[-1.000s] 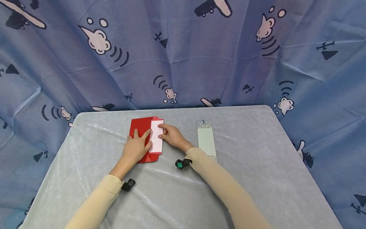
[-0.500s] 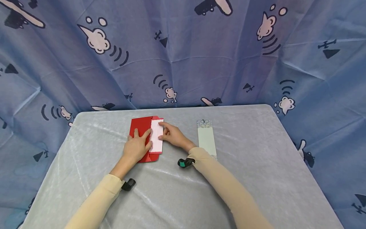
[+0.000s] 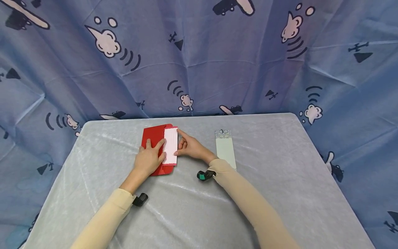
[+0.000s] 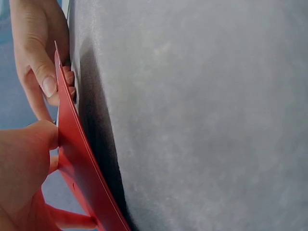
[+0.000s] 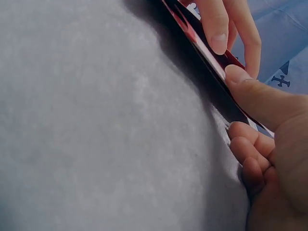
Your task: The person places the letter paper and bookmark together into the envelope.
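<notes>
A red envelope (image 3: 153, 133) lies toward the back left of the table, its flap side facing right. A white card with red edges (image 3: 170, 147) sticks out from its right side. My left hand (image 3: 146, 160) rests on the envelope with fingers spread, the thumb and index finger at the card's left edge. My right hand (image 3: 193, 148) holds the card's right edge, index finger at the upper corner and thumb lower down. In the right wrist view the thumb (image 5: 245, 86) lies on the card, and the other fingers (image 5: 252, 149) curl below its edge.
A pale green card (image 3: 226, 150) with a lacy patterned top and a small dark hook mark lies right of the right hand. Grey-white cloth covers the table (image 3: 280, 180). A blue printed curtain (image 3: 199, 52) hangs behind. Black wrist cameras (image 3: 206, 175) sit at both wrists.
My right hand has shifted slightly right, its index finger sliding up to the card's upper corner and its thumb back to the edge. The left hand keeps its place.
</notes>
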A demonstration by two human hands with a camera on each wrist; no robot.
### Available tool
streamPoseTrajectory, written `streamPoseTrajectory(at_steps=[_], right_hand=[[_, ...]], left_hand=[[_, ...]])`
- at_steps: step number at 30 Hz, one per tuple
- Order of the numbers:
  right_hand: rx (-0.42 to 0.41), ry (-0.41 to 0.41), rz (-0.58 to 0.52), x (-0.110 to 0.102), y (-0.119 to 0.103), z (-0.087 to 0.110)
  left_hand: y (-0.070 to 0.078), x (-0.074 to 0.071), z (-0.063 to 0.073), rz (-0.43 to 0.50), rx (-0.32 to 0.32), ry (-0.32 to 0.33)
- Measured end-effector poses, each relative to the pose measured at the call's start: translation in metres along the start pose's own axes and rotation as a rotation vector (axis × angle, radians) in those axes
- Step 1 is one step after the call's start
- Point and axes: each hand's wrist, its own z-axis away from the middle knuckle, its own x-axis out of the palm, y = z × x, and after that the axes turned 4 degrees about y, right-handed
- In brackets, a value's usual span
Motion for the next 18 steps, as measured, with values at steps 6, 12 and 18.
streamPoseTrajectory(at_steps=[6, 12, 18], right_hand=[[-0.001, -0.005, 0.003, -0.0017, 0.0003, 0.0001], [-0.005, -0.003, 0.008, -0.0011, 0.0002, -0.0005], [0.010, -0.017, 0.034, -0.0003, -0.0002, -0.0009]], left_hand=[[0.0003, 0.0015, -0.0009, -0.010, 0.003, 0.007], [0.0009, 0.0012, -0.0008, -0.018, 0.008, 0.018], [0.0014, 0.0029, -0.0005, -0.027, 0.009, 0.023]])
